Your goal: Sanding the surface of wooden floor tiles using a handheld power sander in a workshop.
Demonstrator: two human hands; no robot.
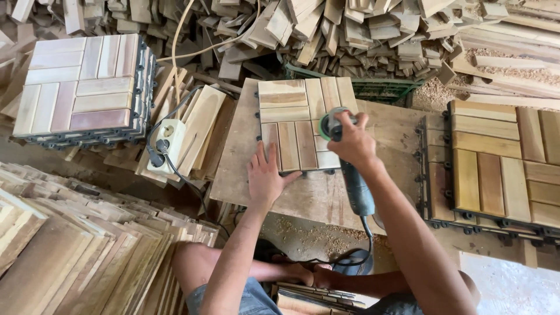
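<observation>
Centrally, the square slatted pale-wood deck tile (300, 122) lies on a flat brown plywood board (242, 169). Pressing flat, open-palmed, the left hand (265, 178) steadies its near edge, while the right hand (352, 143) clenches a grey-blue angle grinder (350, 175) on the tile's right side.

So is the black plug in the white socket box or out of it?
In. The black plug sits pushed into the white socket box, and its dark cable trails away from it across the wood.
</observation>
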